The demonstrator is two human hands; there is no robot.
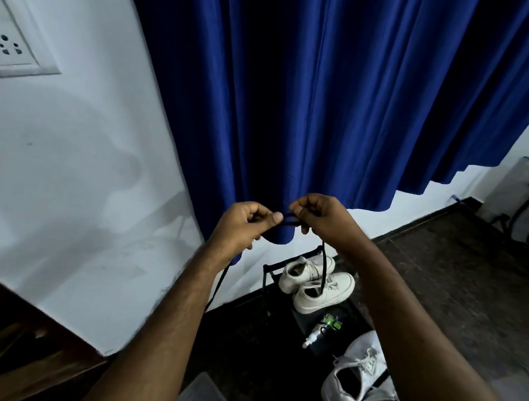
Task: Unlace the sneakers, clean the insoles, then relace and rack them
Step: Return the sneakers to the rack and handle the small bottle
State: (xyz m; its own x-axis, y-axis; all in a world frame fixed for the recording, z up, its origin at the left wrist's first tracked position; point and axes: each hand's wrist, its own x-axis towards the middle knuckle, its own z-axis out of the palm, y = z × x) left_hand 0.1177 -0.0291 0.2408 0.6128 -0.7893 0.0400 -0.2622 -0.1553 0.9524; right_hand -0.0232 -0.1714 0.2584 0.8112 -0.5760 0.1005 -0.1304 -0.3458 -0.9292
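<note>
Both hands are raised in front of the curtain, close together. The left hand curls its fingers and thumb around a black lace; the right hand pinches the same lace just beside it. Two short strands run taut between the fingertips of the two hands. From below the left fingers one end hangs down along the forearm; from below the right fingers another end drops straight down.

Well below the fingers, a white pair sits on a black rack against the wall. Nearer, under the right forearm, a grey pair lies on the dark floor, one shoe laced. Between the two pairs lies a small bottle. A socket plate is on the wall far left of the fingers.
</note>
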